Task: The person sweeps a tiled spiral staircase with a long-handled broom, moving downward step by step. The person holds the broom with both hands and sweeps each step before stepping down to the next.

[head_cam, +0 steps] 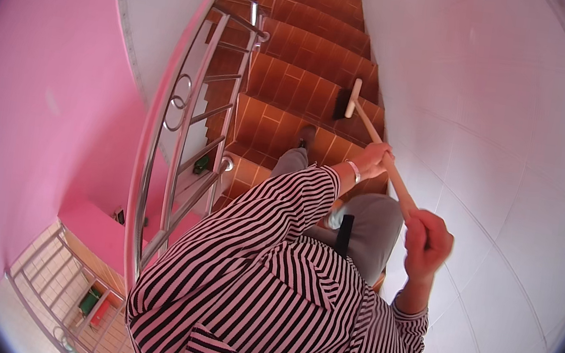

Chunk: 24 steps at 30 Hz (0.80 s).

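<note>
A broom (354, 98) with a pale wooden head, dark bristles and a wooden handle slants across a brown tiled stair. Its bristles face left over a step (293, 85) near the right-hand wall. My left hand (375, 160) grips the handle partway down, a band around its wrist. Higher up, my right hand (428, 242) is closed around the handle near its upper end, close to the white wall. One of my feet, in a dark shoe (307, 135), rests on a step below the broom head; the other leg is bent beneath my arms.
Along the left runs a stainless-steel stair railing (141, 201) with ring ornaments. White tiled wall (501, 203) borders the right side. Beyond the railing are a pink wall (49, 95), another metal railing (43, 295) and, far below, a green object (89, 301) beside a red one (100, 312).
</note>
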{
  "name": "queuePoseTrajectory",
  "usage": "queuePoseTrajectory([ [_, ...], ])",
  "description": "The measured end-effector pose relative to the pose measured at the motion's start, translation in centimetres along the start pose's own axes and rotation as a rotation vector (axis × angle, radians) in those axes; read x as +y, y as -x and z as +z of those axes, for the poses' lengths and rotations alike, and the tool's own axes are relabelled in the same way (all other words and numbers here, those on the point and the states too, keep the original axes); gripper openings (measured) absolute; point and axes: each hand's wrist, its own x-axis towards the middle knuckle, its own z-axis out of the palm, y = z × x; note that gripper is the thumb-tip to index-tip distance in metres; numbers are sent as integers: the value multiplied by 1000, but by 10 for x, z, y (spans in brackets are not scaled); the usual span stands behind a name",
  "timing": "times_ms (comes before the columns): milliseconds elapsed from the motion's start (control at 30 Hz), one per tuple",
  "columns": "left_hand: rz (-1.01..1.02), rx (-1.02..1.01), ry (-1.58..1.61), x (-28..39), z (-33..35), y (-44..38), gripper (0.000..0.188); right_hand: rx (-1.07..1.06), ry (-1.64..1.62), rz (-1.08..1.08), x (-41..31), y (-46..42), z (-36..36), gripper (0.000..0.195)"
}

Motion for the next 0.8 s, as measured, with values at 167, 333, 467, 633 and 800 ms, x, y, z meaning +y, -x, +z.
queuePoseTrajectory([
  [167,-166,2,45,-24,51,40,11,-96,-225,-37,-21,4,-73,18],
  [333,-193,197,126,-43,49,37,11,170,-327,63,-3,12,-82,41],
  [467,-110,190,239,-62,53,15,8,360,-458,37,37,4,-92,48],
  [633,-145,160,509,-83,31,-56,9,140,-104,-165,80,14,-98,36],
  [800,-139,47,407,-118,57,-46,5,135,-278,-228,76,33,-134,35],
])
